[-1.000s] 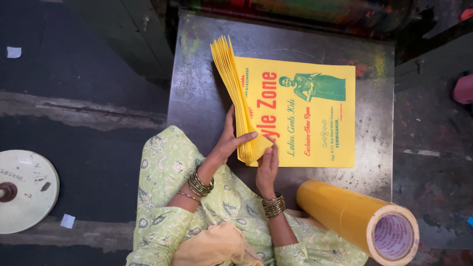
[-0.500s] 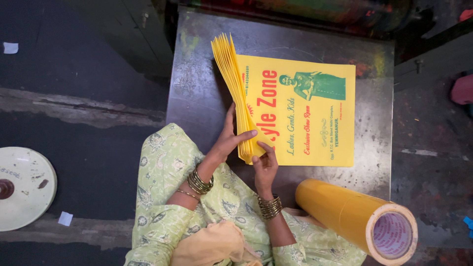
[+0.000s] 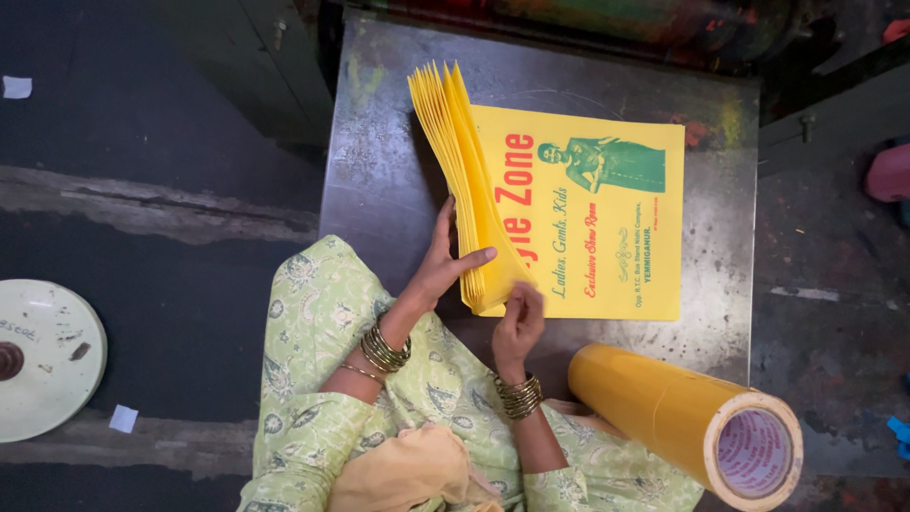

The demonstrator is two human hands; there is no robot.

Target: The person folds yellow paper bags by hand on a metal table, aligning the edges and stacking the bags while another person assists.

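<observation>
A stack of yellow printed bags (image 3: 607, 228) with red and green print lies flat on a worn metal table (image 3: 389, 161). Several bags (image 3: 460, 161) at its left side are lifted and fanned upright. My left hand (image 3: 444, 265) holds this fanned bunch from the left, thumb across its near edge. My right hand (image 3: 517, 322) pinches the bunch's near corner between fingers and thumb. Both wrists carry metal bangles, and green floral sleeves cover my arms.
A thick roll of yellow film (image 3: 682, 422) on a cardboard core lies at the table's near right corner. A pale round disc (image 3: 43, 356) rests on the dark floor at the left. Paint-stained machinery (image 3: 588, 19) borders the table's far edge.
My right hand has slid a little along the near corner of the fanned bags, and the fan stands slightly more spread. My left hand stays in place.
</observation>
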